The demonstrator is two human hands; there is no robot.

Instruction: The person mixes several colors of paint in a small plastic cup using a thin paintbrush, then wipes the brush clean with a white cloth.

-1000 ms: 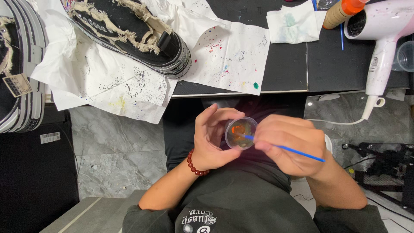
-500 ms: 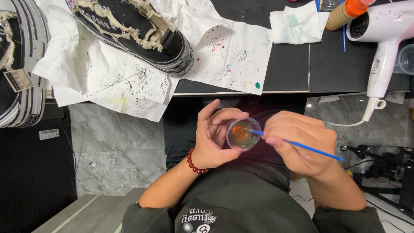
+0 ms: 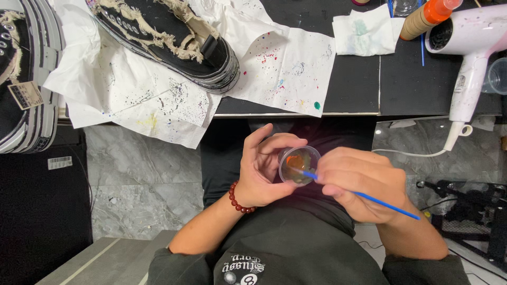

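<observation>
My left hand [image 3: 262, 169] holds a small clear plastic cup [image 3: 299, 164] with orange paint in it, over my lap below the table edge. My right hand [image 3: 359, 182] grips a thin blue paintbrush [image 3: 369, 198], its tip dipped inside the cup and its handle pointing down to the right. A red bead bracelet [image 3: 238, 199] circles my left wrist. On the black table [image 3: 359, 84] above lies a black frayed canvas shoe [image 3: 169, 39] on paint-spattered white paper [image 3: 285, 68].
A second black shoe [image 3: 24, 79] with a tag lies at far left. A white hair dryer [image 3: 470, 58] rests at the table's right, next to an orange-capped bottle [image 3: 428, 18], a crumpled tissue [image 3: 364, 31] and a clear cup [image 3: 497, 74]. Grey marble floor lies below.
Both hands with the cup have shifted slightly to the right. The brush stays in the cup, its tip stirring.
</observation>
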